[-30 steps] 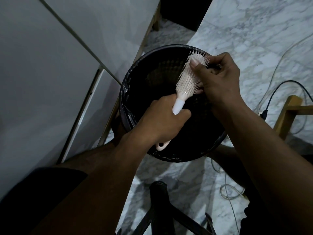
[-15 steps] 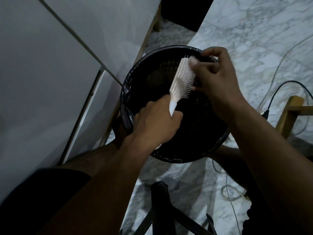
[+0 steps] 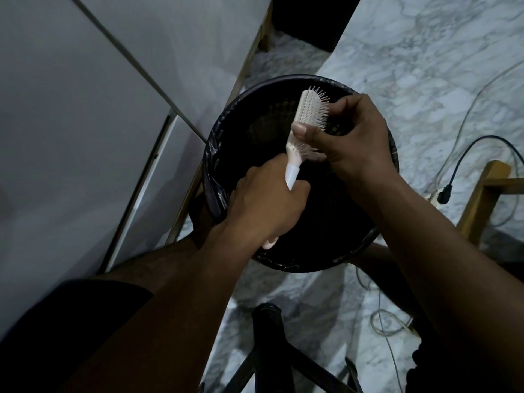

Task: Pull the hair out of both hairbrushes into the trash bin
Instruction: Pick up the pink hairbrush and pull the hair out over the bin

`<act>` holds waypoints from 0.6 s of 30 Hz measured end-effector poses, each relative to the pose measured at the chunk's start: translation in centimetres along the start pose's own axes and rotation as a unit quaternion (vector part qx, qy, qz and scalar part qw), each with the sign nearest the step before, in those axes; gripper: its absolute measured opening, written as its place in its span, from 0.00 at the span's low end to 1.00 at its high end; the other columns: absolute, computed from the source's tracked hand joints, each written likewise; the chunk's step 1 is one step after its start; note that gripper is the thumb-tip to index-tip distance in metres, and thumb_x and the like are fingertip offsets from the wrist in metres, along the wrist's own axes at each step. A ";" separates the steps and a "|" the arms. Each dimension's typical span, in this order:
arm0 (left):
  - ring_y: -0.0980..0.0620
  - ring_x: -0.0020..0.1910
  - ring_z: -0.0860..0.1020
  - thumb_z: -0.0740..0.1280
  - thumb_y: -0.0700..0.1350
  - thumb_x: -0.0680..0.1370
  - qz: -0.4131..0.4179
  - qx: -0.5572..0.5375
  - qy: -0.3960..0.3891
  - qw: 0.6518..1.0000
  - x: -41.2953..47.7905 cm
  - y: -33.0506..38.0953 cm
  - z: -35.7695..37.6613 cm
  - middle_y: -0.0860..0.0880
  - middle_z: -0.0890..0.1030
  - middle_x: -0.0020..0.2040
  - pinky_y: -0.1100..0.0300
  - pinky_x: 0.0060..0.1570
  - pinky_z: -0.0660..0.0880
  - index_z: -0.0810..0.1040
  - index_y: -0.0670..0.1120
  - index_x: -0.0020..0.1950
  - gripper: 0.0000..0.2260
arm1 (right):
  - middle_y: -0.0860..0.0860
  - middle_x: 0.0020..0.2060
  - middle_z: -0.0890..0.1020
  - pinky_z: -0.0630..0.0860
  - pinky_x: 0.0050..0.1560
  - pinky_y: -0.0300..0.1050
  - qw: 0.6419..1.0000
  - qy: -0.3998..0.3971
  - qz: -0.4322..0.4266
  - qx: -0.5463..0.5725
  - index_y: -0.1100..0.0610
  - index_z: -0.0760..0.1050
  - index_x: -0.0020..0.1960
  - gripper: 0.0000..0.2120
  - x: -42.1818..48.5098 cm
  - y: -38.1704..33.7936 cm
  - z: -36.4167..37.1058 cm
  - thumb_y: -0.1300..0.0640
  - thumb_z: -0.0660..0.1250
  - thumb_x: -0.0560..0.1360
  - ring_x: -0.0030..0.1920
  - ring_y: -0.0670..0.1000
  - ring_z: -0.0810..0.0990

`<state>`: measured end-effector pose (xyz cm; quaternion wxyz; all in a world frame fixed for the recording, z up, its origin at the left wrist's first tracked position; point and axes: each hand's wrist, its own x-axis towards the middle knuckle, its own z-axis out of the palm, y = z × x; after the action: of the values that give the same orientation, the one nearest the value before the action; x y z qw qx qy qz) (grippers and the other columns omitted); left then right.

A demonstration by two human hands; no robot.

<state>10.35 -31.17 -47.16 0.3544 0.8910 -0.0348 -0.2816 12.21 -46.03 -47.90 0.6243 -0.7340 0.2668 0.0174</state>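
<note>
Here, in the head view, a hairbrush (image 3: 309, 117) is held over the trash bin (image 3: 224, 154), its handle clenched in the left hand (image 3: 266, 202). The bristles are pinched by the right hand (image 3: 354, 143), thumb across the head. Hair-pulling seems underway; a drop into the bin is called for next.

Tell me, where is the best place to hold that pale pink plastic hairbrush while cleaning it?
Probably by the slim handle, gripped from below, as the left hand does. That leaves the pale pink plastic hairbrush head free over the black lined trash bin, bristles facing the right hand that picks at them.
</note>
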 end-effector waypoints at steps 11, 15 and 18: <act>0.53 0.32 0.78 0.65 0.49 0.77 0.015 -0.057 -0.038 0.998 0.1 0.3 0.0 0.53 0.78 0.32 0.59 0.33 0.68 0.71 0.52 0.38 0.09 | 0.51 0.36 0.81 0.79 0.26 0.44 0.993 0.120 0.013 -0.004 0.56 0.74 0.44 0.09 0.3 -0.3 -0.4 0.56 0.72 0.78 0.29 0.46 0.81; 0.54 0.30 0.76 0.65 0.49 0.77 0.018 -0.066 -0.040 0.997 0.1 0.2 -0.3 0.54 0.77 0.31 0.59 0.32 0.67 0.71 0.51 0.38 0.09 | 0.52 0.39 0.81 0.80 0.27 0.42 0.987 0.124 0.082 0.059 0.61 0.75 0.52 0.07 0.4 -0.8 -0.3 0.56 0.66 0.82 0.25 0.44 0.81; 0.55 0.29 0.75 0.65 0.48 0.78 0.021 -0.070 -0.043 0.996 -0.1 0.4 -0.7 0.54 0.77 0.31 0.60 0.31 0.68 0.72 0.50 0.39 0.08 | 0.53 0.38 0.81 0.79 0.26 0.40 0.980 0.101 0.134 0.109 0.62 0.76 0.48 0.09 0.4 -1.4 -0.4 0.57 0.63 0.83 0.23 0.45 0.80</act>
<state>10.67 -30.99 -46.45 0.4198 0.8503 -0.0488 -0.3136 13.02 -46.47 -46.68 0.6625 -0.6170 0.4247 -0.0033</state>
